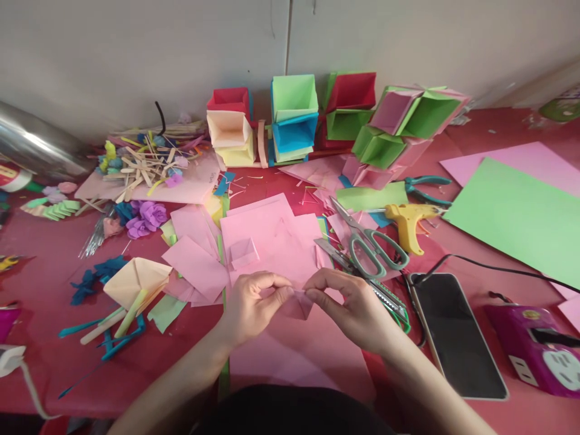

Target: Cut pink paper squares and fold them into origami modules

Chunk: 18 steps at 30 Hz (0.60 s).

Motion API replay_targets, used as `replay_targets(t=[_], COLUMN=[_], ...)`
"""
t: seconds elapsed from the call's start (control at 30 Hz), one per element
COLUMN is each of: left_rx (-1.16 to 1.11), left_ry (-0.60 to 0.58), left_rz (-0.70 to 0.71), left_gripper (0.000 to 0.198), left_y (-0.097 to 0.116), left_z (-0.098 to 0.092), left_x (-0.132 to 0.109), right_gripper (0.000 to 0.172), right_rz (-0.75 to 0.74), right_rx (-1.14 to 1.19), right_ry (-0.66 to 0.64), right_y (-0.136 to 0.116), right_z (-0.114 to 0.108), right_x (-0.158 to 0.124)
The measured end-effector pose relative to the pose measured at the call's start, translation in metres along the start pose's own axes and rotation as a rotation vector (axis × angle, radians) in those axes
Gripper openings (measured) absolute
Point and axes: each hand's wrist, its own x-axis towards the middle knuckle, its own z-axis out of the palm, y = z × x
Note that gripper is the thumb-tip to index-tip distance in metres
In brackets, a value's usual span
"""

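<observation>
My left hand [254, 305] and my right hand [351, 305] meet over the table's front middle. Both pinch a small folded piece of pink paper [296, 303] between thumbs and fingertips. Beneath them lie larger pink paper sheets [272, 232]. A small folded pink paper box [243, 252] sits on those sheets just beyond my left hand. Grey-handled scissors [369, 241] lie just beyond my right hand.
A dark phone [455, 332] lies right of my right hand, a yellow glue gun [410, 220] and teal pliers [428, 187] farther back. Stacked coloured paper boxes [294, 118] line the wall. A green sheet [516, 214] lies right; craft sticks [145, 163] and purple paper flowers [147, 217] left.
</observation>
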Motion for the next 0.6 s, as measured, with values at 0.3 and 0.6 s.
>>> replay_targets(t=[0.3, 0.6], left_rx=[0.350, 0.718], left_ry=[0.004, 0.207], left_rz=[0.238, 0.276], left_gripper=[0.019, 0.052], left_y=[-0.003, -0.025], left_z=[0.012, -0.032], left_x=[-0.005, 0.012], right_gripper=[0.017, 0.020], right_rz=[-0.023, -0.002], right_rx=[-0.052, -0.058], right_ry=[-0.031, 0.249], right_y=[0.006, 0.006], right_z=[0.006, 0.001], right_x=[-0.003, -0.001])
